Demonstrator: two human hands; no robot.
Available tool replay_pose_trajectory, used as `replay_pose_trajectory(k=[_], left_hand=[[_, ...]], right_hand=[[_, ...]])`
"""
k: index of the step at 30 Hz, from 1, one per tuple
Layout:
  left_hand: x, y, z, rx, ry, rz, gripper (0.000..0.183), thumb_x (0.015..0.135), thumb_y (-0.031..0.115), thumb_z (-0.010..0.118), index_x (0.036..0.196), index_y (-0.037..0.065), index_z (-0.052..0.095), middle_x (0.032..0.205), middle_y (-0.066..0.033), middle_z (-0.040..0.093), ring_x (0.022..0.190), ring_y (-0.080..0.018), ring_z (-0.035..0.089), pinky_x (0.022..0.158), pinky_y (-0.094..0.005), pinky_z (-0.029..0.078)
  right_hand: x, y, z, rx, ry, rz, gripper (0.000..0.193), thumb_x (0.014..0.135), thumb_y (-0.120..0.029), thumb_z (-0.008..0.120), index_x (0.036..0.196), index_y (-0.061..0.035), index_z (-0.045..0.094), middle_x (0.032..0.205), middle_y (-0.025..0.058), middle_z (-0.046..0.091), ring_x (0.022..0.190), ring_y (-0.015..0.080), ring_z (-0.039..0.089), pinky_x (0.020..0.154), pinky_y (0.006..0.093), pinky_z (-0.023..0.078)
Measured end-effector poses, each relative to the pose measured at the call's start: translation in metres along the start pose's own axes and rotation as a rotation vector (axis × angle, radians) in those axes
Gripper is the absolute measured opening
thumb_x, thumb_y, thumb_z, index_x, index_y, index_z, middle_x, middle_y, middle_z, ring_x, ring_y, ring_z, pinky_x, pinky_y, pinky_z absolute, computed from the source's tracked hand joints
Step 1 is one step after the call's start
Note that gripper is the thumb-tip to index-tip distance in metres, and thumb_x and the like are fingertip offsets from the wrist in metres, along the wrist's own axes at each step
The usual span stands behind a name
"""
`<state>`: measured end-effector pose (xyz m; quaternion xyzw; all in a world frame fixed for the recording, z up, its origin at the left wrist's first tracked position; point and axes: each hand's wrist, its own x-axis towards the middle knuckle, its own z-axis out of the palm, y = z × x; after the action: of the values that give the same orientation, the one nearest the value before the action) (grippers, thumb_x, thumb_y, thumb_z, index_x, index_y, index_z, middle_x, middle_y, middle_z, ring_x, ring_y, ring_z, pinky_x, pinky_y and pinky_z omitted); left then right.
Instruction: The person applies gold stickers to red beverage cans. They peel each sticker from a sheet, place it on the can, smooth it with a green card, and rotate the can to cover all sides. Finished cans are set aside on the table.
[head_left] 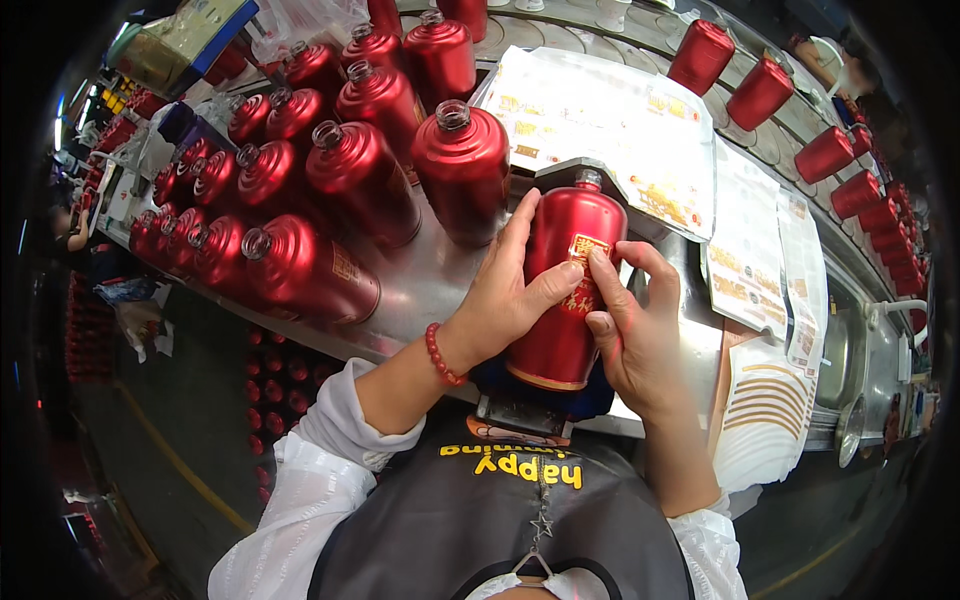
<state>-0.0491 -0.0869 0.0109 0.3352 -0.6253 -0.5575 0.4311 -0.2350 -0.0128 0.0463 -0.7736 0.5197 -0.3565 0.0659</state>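
Note:
A glossy red bottle (553, 345) with gold marking on its front lies tilted in a dark holder (600, 172) at the bench's front edge, its neck pointing away from me. My left hand (505, 300) wraps its left side, with the thumb across the front. A small gold-and-red label (588, 248) sits on the upper front of the bottle. My right hand (640, 335) is on the right side, index fingertip pressing at this label and thumb bent against the bottle. Whether the label is fully flat cannot be seen under the fingertips.
Several red bottles (460, 165) stand crowded on the metal bench (405, 290) to the left. Label sheets (600, 110) lie beyond the holder and to the right, with a sheet of curved gold strips (768, 400) nearer. A conveyor (640, 45) carrying red bottles curves along the far right.

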Motion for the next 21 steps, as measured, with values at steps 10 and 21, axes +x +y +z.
replay_pose_trajectory(k=[10, 21], left_hand=[[0.006, 0.001, 0.000, -0.003, -0.014, 0.003, 0.090, 0.097, 0.036, 0.067, 0.154, -0.011, 0.018, 0.152, -0.0260, 0.037, 0.141, -0.0292, 0.039, 0.117, -0.0390, 0.030], [0.010, 0.001, 0.000, -0.030, 0.020, -0.025, 0.085, 0.096, 0.037, 0.067, 0.151, -0.013, 0.026, 0.146, -0.0289, 0.043, 0.138, -0.0331, 0.043, 0.117, -0.0408, 0.031]], right_hand=[[0.004, 0.001, -0.005, -0.008, -0.045, -0.004, 0.046, 0.103, -0.035, 0.056, 0.142, -0.0107, 0.059, 0.139, 0.0169, 0.043, 0.129, 0.0338, 0.043, 0.111, 0.0436, 0.035], [0.003, 0.000, -0.003, -0.008, 0.041, -0.001, 0.047, 0.090, -0.018, 0.071, 0.135, -0.0049, 0.064, 0.134, 0.0191, 0.049, 0.121, 0.0350, 0.050, 0.104, 0.0428, 0.044]])
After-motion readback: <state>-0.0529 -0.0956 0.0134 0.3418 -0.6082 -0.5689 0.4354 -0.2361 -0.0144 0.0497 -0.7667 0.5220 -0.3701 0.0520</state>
